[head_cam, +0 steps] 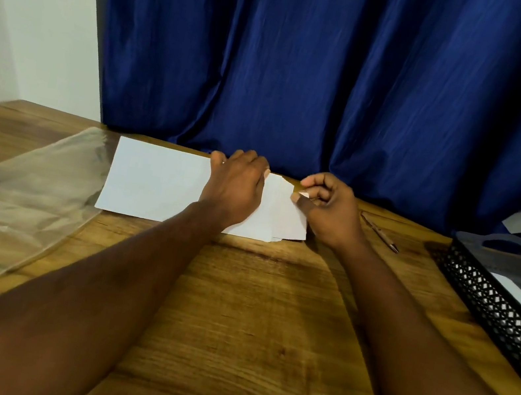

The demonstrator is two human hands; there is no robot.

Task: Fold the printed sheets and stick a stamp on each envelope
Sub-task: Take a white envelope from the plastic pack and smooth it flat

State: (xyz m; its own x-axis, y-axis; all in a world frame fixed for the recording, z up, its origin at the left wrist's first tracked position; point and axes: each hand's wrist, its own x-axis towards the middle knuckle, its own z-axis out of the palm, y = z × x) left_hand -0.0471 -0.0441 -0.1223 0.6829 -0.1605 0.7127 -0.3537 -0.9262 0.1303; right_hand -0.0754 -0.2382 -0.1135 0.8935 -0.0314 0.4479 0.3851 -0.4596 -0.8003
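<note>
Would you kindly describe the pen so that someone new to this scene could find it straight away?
Start at the wooden table and look to its far right, where a black mesh tray sits. Between that tray and the right hand lies the pen, angled diagonally near the blue curtain. It is the only thin, rod-shaped item; everything else nearby is flat paper or the tray.

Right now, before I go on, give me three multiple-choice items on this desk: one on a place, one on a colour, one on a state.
1. Where does the pen lie?
A. right of the right hand
B. on the plastic sleeve
C. in the mesh tray

2. The curtain is:
A. red
B. blue
C. white

3. The left hand:
A. hangs in the air
B. holds the pen
C. presses flat on the white sheets

Key: 1 A, it lies on the wood between hand and tray; 2 B, deep blue folds; 3 C, the palm rests on the paper.
</note>
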